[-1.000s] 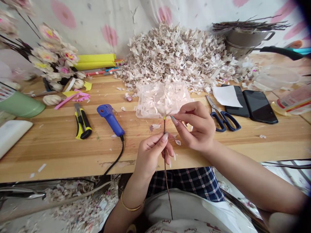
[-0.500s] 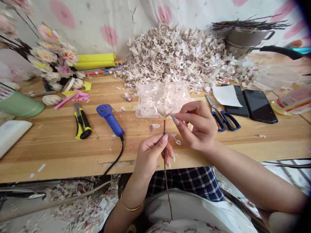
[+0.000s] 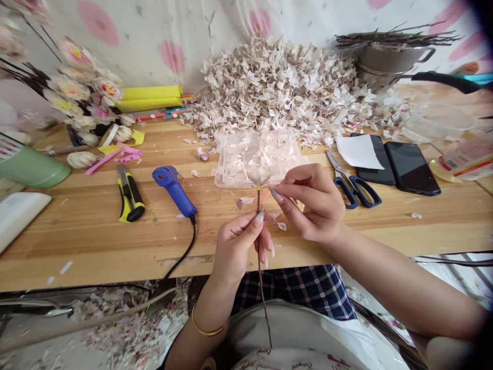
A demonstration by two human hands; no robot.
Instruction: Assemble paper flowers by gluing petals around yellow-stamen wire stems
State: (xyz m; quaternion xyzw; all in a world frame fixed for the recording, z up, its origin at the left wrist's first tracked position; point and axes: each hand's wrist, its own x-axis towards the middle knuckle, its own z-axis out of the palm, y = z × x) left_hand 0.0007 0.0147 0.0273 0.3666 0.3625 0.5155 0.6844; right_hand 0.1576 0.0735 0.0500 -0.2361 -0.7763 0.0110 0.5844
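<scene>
My left hand (image 3: 236,244) is shut around a thin brown twig stem (image 3: 260,257), which stands nearly upright over the wooden table. At the stem's top sits a small pale flower head (image 3: 256,177) with a yellow base. My right hand (image 3: 314,203) reaches in from the right, its fingertips pinching a pale petal at that flower head. Behind the flower is a clear plastic tray (image 3: 227,174) holding loose pale petals.
A large heap of petals (image 3: 277,87) covers the table's back. A blue glue gun (image 3: 175,191) and yellow utility knife (image 3: 130,194) lie left; blue-handled scissors (image 3: 356,187) and a black phone (image 3: 412,168) lie right. A steel pot (image 3: 381,64) holds twigs.
My right hand has shifted slightly down and toward the flower head. The stem now stands a little more upright in my left hand.
</scene>
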